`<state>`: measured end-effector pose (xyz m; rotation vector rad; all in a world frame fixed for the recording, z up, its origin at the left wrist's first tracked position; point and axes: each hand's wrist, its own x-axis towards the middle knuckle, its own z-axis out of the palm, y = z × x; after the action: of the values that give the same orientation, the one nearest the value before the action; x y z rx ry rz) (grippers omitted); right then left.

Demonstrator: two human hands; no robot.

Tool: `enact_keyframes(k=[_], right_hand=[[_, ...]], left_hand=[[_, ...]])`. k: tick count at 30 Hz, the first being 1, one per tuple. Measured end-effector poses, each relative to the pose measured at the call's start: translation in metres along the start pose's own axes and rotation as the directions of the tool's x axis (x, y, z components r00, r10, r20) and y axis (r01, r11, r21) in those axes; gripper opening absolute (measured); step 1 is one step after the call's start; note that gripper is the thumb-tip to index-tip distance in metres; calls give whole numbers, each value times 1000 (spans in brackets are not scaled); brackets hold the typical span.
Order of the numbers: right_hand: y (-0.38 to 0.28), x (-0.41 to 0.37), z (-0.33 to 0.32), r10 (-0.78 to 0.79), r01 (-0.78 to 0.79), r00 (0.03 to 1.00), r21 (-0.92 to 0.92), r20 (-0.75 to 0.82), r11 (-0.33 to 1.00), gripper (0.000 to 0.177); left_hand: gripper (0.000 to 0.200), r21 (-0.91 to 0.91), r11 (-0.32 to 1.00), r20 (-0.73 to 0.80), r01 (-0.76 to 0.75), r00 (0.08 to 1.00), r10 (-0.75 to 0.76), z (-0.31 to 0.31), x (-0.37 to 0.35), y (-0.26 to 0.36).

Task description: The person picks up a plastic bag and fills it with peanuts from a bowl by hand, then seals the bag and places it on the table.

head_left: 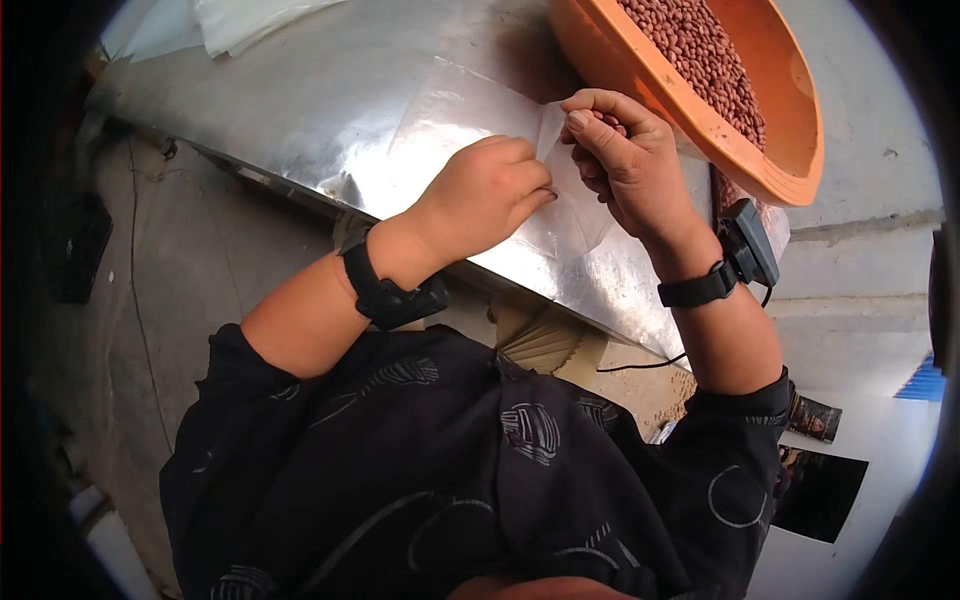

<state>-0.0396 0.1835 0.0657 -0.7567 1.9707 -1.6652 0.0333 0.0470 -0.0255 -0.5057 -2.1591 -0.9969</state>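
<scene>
A thin clear plastic bag (pixel 455 110) lies on the shiny metal table (pixel 270 110), under and between my hands. My left hand (pixel 490 190) is closed over the bag, its fingertips pressed together near the bag's edge; what they grip is too small to name. Curled fingers of my right hand (pixel 630 160) hold several reddish-brown peanuts (pixel 608 123), beside the bag's upper right edge. Just right of that hand, an orange tub (pixel 690 115) holds many more peanuts (pixel 700 60).
White plastic bags (pixel 255 18) lie at the table's far left edge. Behind my right wrist is a clear bag of reddish contents (pixel 770 220). The table's front edge runs below my hands, and a black cable (pixel 645 366) hangs there.
</scene>
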Motion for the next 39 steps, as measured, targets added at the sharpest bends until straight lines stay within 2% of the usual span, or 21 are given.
enact_keyframes(k=[3, 6, 10, 12, 15, 18, 21, 24, 27, 30, 32, 34, 35, 37, 38, 39], right_hand=[[13, 0, -6, -38, 29, 996, -116, -75, 993, 12], [27, 3, -17, -56, 48, 998, -234, -27, 971, 11], [29, 2, -19, -28, 37, 998, -196, 48, 980, 8], [31, 4, -21, -46, 67, 993, -193, 111, 979, 7], [21, 4, -23, 10, 24, 986, -205, 166, 978, 7], [23, 7, -27, -82, 140, 971, -260, 224, 955, 9], [25, 12, -28, -244, 393, 906, -475, 345, 788, 10], [30, 14, -32, -332, 521, 850, -561, 409, 643, 12], [5, 6, -36, -271, 420, 904, -571, 331, 705, 14], [-39, -8, -39, -489, 465, 856, -669, 170, 580, 14], [-66, -9, -56, -674, 547, 712, -756, 194, 360, 19], [-85, 4, -89, -695, 518, 709, -756, 118, 400, 18], [-93, 13, -108, -622, 397, 779, -833, 83, 385, 19], [-92, 33, -140, -361, 200, 931, -894, 46, 401, 31], [-87, 39, -146, -224, 101, 975, -904, 6, 414, 38], [-76, 48, -167, -109, 92, 993, -922, 54, 377, 46]], left_hand=[[7, -4, 1000, -21, 3, 1000, -3, 0, 1, 0], [8, -1, 1000, -43, 4, 999, -4, 0, 2, 1], [9, 14, 999, -69, 42, 997, -41, -1, 1, 3], [9, 3, 1000, -78, 24, 997, -23, -2, 1, 2], [11, 3, 1000, -104, 2, 995, -2, -2, 2, 2], [11, 31, 1000, -138, 4, 990, 0, -3, 3, 3], [12, 46, 999, -161, 15, 987, -8, -4, 3, 3], [12, 51, 998, -156, 30, 987, -22, -3, 3, 3], [13, 41, 998, -164, 46, 986, -38, -4, 4, 5], [14, 37, 998, -159, 53, 986, -46, -3, 4, 5], [13, 37, 998, -147, 60, 988, -54, -3, 3, 6], [13, 42, 998, -150, 53, 988, -46, -4, 5, 5], [13, 43, 997, -147, 56, 988, -49, -4, 6, 5], [12, 41, 997, -138, 73, 988, -67, -4, 5, 6], [12, 38, 996, -139, 77, 988, -71, -5, 5, 6], [12, 37, 996, -139, 81, 987, -76, -5, 5, 7]])
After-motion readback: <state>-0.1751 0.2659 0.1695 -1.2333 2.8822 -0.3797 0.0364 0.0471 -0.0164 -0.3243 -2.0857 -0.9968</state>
